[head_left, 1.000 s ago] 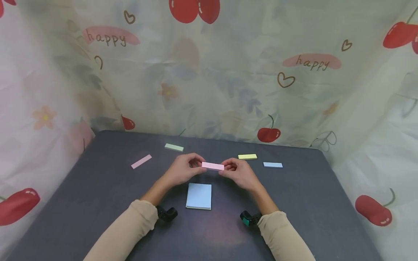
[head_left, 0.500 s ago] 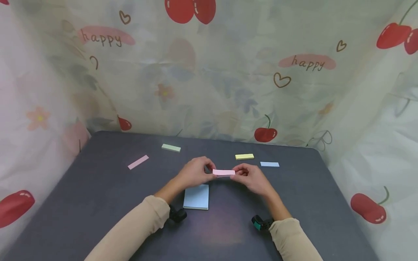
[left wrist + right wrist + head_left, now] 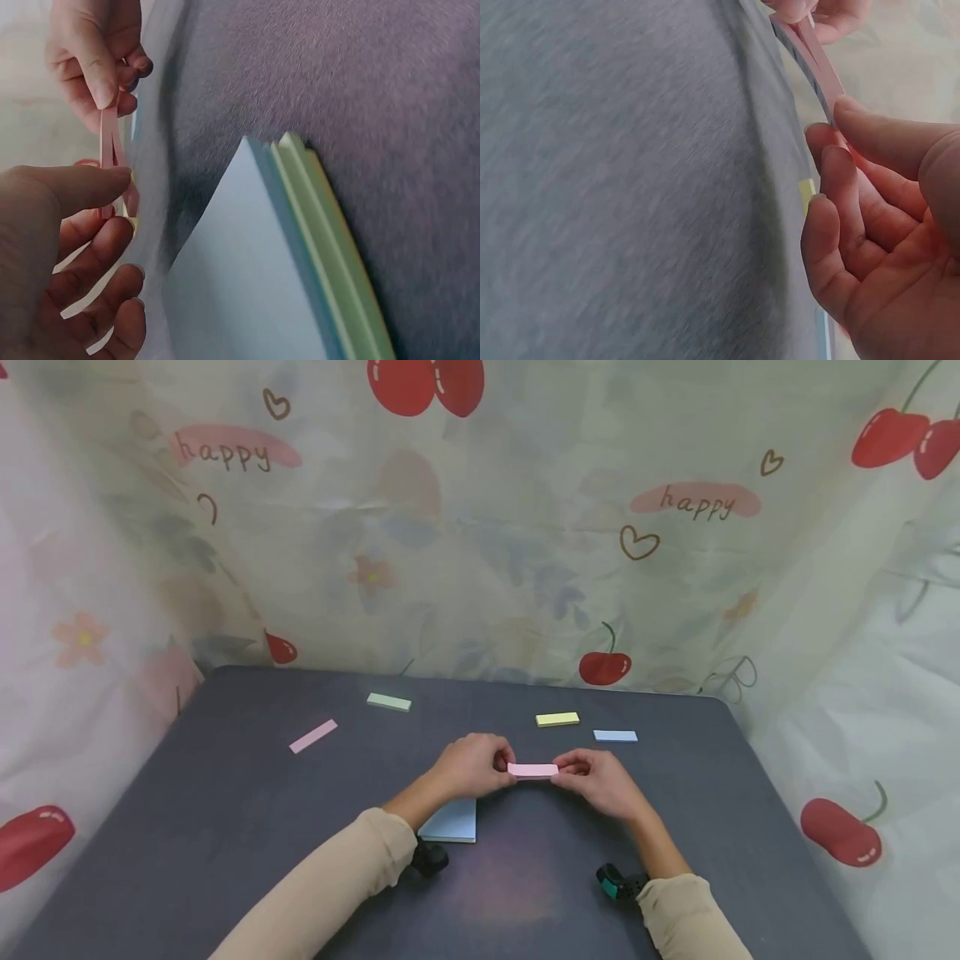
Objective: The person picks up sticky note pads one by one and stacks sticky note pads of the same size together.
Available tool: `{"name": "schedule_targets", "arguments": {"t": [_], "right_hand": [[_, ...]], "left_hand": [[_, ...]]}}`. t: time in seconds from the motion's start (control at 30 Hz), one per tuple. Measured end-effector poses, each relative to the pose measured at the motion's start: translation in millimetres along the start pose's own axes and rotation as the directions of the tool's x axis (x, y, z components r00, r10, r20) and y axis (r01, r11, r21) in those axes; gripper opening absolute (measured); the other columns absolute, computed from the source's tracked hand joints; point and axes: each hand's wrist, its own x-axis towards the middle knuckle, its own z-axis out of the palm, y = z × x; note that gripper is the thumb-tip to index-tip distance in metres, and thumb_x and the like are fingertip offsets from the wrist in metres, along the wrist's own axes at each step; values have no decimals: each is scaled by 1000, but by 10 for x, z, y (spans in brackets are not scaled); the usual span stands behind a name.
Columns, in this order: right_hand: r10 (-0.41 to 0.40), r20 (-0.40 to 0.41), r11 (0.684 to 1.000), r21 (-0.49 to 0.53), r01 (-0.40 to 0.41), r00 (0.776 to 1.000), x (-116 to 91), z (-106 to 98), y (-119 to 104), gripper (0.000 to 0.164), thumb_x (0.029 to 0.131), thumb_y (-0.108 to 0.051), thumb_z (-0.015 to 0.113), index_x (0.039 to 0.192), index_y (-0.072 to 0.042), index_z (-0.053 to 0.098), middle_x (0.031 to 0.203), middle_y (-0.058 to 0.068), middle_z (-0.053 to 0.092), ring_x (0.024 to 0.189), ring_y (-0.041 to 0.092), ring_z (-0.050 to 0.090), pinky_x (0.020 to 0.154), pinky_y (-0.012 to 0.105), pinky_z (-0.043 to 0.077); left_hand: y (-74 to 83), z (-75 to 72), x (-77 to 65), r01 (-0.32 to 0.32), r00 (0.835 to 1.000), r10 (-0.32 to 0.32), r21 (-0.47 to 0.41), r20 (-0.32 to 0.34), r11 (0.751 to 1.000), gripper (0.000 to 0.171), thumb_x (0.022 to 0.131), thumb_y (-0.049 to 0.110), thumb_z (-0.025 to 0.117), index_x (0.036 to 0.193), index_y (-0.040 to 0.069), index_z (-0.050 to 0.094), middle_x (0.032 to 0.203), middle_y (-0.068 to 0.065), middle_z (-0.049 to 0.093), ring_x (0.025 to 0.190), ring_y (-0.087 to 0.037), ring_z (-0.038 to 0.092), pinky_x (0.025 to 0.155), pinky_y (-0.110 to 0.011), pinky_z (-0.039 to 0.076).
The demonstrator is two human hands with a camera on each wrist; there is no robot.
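Between both hands is a thin pink sticky-note pad [image 3: 533, 770], a narrow strip held level above the dark table. My left hand [image 3: 474, 766] pinches its left end between thumb and fingers. The right end is pinched by my right hand [image 3: 600, 782]. In the right wrist view, the layers of the pink pad [image 3: 819, 69] stand partly apart, with a slim gap between them. A square blue pad [image 3: 454, 823] lies below my left wrist, partly covered by it. Seen from the left wrist, green and yellow layers [image 3: 319, 217] show beneath its blue top [image 3: 240, 270].
Toward the table's back lie a second pink strip [image 3: 313, 737], a pale green strip [image 3: 388, 702], a yellow strip [image 3: 557, 720] and a light blue strip [image 3: 615, 737]. A printed curtain [image 3: 450, 552] hangs behind the dark table [image 3: 225, 827] and at both sides.
Both hands have moved right and a little nearer with the pink pad between them. My left hand and wrist now cover part of the square blue pad. The other strips lie still.
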Motion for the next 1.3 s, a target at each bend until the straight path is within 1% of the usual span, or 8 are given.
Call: {"name": "schedule_targets", "arguments": {"t": [0.13, 0.27, 0.4, 0.57, 0.7, 0.93, 1.1, 1.3], "right_hand": [[26, -13, 1000, 13, -26, 1000, -40, -2, 79, 30, 90, -21, 79, 112, -2, 73, 96, 10, 77, 77, 12, 65, 68, 24, 51], [47, -65, 999, 20, -46, 997, -65, 23, 125, 29, 88, -20, 81, 110, -1, 75, 98, 12, 78, 78, 11, 67, 67, 23, 51], [60, -106, 998, 20, -58, 993, -65, 36, 127, 27, 87, -18, 82, 107, -2, 77, 98, 13, 79, 77, 10, 68, 68, 22, 51], [72, -76, 997, 24, -70, 994, -68, 21, 138, 25, 86, -16, 82, 105, -1, 76, 94, 14, 79, 77, 9, 69, 67, 21, 52], [72, -54, 997, -25, -74, 996, -82, -6, 140, 24, 87, -18, 81, 104, -2, 76, 91, 11, 78, 75, 10, 66, 66, 23, 50], [77, -49, 990, -117, -82, 996, -93, -39, 136, 23, 86, -21, 82, 102, -6, 77, 86, 4, 75, 72, 11, 60, 65, 26, 47], [103, -45, 986, -130, -108, 994, -98, -41, 139, 22, 86, -22, 82, 101, -7, 78, 84, 3, 74, 72, 12, 59, 65, 27, 47], [113, -39, 985, -125, -117, 993, -108, -43, 137, 22, 86, -21, 82, 101, -7, 77, 85, 3, 74, 72, 12, 59, 65, 28, 47]], "left_hand": [[72, 63, 28, -4, 1000, 3, 38, 17, 999, 15, 88, 36, 79, 92, 24, 71, 78, 13, 62, 69, -7, 55, 64, -29, 44], [125, 98, 50, -3, 1000, 1, 63, 20, 998, 16, 86, 38, 80, 91, 25, 72, 76, 14, 62, 69, -6, 55, 64, -29, 44], [138, 117, 72, -1, 1000, 0, 74, 18, 997, 16, 85, 38, 81, 90, 25, 72, 75, 15, 62, 69, -6, 55, 65, -29, 44], [147, 143, 97, 1, 999, -3, 74, 34, 997, 17, 85, 37, 81, 93, 25, 73, 78, 14, 63, 72, -7, 56, 67, -30, 45], [157, 168, 110, 0, 998, -4, 73, 58, 997, 18, 85, 37, 82, 95, 24, 74, 82, 11, 62, 75, -9, 56, 68, -31, 45], [177, 196, 113, -1, 996, -6, 75, 87, 997, 20, 85, 39, 83, 96, 25, 74, 87, 9, 61, 78, -10, 55, 69, -31, 45], [174, 189, 105, -9, 997, 5, 49, 80, 999, 22, 84, 38, 84, 98, 23, 76, 87, 9, 63, 76, -9, 56, 69, -31, 46], [146, 183, 97, -17, 997, 15, 27, 74, 999, 21, 84, 37, 84, 98, 24, 76, 88, 9, 64, 76, -8, 56, 68, -30, 46]]}}
